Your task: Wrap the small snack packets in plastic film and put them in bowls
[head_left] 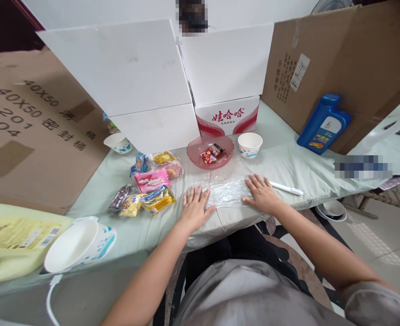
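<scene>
A clear plastic bag lies flat on the pale green tablecloth in front of me. My left hand rests palm down on its left end, fingers spread. My right hand lies flat on its right end, fingers stretched out. Neither hand grips anything. Behind the bag stands a pink glass dish holding a few small wrapped snacks. A heap of several snack packets lies to the left of my left hand.
A small paper bowl stands right of the dish, another at the back left. A white pen lies by my right hand. White boxes and cardboard walls enclose the table. A blue bottle, yellow jug and white bowl stand around.
</scene>
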Demonstrator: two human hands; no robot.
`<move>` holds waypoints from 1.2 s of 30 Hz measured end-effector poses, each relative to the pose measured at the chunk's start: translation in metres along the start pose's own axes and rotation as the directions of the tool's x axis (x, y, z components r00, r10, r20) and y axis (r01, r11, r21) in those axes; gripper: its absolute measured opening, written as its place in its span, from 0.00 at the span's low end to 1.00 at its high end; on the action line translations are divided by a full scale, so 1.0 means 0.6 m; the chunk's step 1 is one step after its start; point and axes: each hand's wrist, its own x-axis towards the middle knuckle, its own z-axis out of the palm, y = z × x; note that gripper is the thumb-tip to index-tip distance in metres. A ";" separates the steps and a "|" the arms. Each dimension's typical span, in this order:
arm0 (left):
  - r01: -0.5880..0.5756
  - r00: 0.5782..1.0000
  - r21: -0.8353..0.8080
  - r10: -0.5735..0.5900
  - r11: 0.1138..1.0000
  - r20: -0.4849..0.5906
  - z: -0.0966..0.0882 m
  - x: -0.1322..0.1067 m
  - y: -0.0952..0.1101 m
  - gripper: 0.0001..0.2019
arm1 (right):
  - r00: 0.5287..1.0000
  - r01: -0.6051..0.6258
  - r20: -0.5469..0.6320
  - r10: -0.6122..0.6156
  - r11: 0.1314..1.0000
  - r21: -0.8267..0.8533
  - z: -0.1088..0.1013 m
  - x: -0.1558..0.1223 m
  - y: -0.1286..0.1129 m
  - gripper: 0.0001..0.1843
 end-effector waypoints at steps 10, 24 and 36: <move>-0.271 0.956 -0.170 0.245 0.947 -0.162 -0.032 -0.064 -0.072 0.12 | 0.953 0.274 -0.203 -0.223 0.923 0.271 -0.017 -0.101 0.021 0.13; -0.247 0.940 -0.218 0.179 0.944 -0.289 -0.032 -0.065 -0.082 0.12 | 0.953 0.273 -0.190 -0.235 0.938 0.212 -0.021 -0.110 0.034 0.16; -0.194 0.972 -0.371 0.125 0.908 -0.201 -0.049 -0.082 -0.074 0.10 | 0.933 0.326 -0.274 -0.232 0.866 0.378 -0.043 -0.120 0.036 0.08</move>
